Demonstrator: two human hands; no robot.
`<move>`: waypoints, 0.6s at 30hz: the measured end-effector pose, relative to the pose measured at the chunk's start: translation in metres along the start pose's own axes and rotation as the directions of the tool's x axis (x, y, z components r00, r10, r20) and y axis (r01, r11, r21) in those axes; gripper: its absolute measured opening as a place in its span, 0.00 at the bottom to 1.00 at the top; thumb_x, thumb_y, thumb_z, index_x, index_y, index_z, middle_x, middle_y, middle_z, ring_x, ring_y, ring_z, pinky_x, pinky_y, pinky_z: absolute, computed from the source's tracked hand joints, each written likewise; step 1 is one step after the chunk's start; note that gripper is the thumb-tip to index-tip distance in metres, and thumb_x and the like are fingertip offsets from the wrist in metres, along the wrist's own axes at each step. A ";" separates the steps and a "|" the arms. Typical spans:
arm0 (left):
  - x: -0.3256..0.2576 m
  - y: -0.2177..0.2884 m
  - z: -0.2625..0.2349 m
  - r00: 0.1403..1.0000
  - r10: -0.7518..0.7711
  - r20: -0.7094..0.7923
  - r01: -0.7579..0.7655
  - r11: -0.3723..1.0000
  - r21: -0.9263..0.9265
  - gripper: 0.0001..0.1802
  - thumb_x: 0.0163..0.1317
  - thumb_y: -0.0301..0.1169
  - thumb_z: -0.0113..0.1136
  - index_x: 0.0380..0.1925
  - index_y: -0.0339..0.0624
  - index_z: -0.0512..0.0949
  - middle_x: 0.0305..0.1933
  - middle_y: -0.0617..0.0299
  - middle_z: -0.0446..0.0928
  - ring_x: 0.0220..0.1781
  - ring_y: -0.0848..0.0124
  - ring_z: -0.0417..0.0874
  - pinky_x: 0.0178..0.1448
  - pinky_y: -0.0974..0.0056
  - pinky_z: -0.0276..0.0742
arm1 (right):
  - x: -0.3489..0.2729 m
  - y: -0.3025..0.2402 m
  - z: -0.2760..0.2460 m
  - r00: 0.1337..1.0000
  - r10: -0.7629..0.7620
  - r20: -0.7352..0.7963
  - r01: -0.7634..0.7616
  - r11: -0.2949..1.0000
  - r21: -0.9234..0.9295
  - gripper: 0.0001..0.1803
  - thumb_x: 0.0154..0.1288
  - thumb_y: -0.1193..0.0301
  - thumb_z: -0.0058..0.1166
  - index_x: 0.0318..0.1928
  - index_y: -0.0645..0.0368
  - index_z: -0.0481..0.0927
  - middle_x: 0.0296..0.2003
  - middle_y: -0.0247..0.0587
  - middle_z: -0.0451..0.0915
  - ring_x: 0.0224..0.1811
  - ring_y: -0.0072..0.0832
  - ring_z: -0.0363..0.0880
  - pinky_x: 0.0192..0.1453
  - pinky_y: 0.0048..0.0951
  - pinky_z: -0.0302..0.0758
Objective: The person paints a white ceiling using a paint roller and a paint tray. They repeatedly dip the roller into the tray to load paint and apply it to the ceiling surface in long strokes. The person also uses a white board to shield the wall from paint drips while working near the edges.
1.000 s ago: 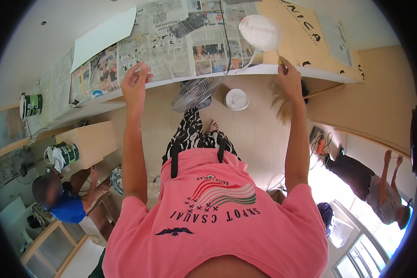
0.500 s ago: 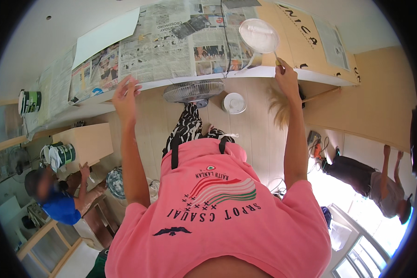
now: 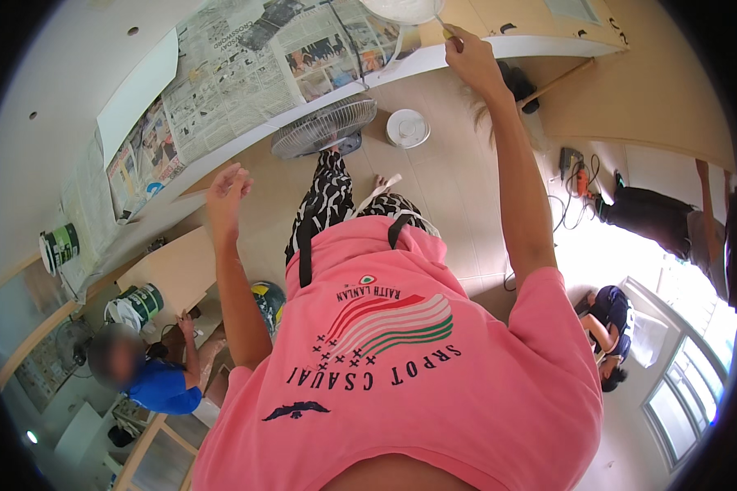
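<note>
At the upper right, my right hand (image 3: 471, 61) is closed in a pinch on a thin handle (image 3: 447, 29) with a yellowish end. This handle meets the rim of a round white tub (image 3: 405, 8) holding something white, partly cut off by the top edge. What the handle belongs to cannot be made out. My left hand (image 3: 229, 186) hangs in the air, in front of the counter's edge. Its fingers are loosely bent and apart, with nothing visible in them. Newspaper sheets (image 3: 246, 82) cover the counter below the tub.
A grey fan (image 3: 323, 127) and a white lidded pail (image 3: 408, 128) stand on the floor by my feet. Labelled buckets (image 3: 60, 248) are at the left. A person in blue (image 3: 164, 385) works at lower left; other people (image 3: 610, 319) are at the right, near a power tool (image 3: 581, 176).
The view has turned and shifted, bringing a bent person into sight at right. My left hand has drawn back from the newspapered edge. My right hand still pinches the handle by the tub.
</note>
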State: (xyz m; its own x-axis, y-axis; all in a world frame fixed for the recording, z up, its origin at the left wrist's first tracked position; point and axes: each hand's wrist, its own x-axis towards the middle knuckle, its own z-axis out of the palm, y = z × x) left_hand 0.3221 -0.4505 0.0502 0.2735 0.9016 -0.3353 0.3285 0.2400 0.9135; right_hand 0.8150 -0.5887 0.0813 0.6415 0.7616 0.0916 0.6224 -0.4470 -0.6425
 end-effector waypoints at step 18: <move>-0.008 0.018 0.012 0.997 -0.024 0.079 0.013 0.991 0.135 0.22 0.66 0.34 0.66 0.57 0.36 0.77 0.43 0.58 0.83 0.42 0.72 0.86 0.47 0.71 0.79 | -0.002 0.001 -0.002 0.999 0.033 0.002 -0.033 0.999 0.011 0.26 0.60 0.65 0.49 0.60 0.55 0.79 0.41 0.52 0.86 0.46 0.50 0.84 0.55 0.43 0.78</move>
State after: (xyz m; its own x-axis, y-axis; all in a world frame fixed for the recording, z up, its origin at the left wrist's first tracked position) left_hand 0.3363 -0.4578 0.0664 0.3357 0.8644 -0.3743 0.4514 0.2011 0.8694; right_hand 0.8155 -0.5919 0.0821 0.6609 0.7473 0.0690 0.5961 -0.4668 -0.6532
